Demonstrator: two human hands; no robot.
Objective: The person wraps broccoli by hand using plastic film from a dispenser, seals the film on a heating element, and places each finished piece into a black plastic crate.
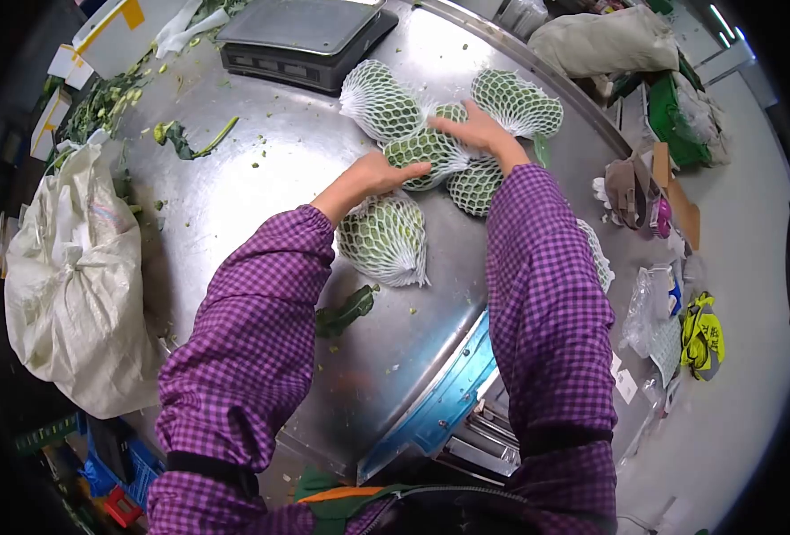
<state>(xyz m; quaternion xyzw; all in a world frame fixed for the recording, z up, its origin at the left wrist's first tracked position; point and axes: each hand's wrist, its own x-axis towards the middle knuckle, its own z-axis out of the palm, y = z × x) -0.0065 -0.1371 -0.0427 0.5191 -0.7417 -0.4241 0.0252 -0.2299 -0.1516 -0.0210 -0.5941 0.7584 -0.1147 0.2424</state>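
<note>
Several green vegetable heads in white foam nets lie in a cluster on the metal table. My left hand is at the left end of the middle netted head, its thumb laid over the net and its other fingers mostly hidden. Just beyond, my right hand spreads thumb and fingers over another netted head. To its right rests a netted head, and below it one partly covered by my sleeve. Nearer me sit a netted head and, by my right forearm, another.
A weighing scale stands at the back of the metal table. Leaf scraps and a loose leaf lie about. A knotted white sack is at left. Bags and a green crate stand at right, beyond the table's raised rim.
</note>
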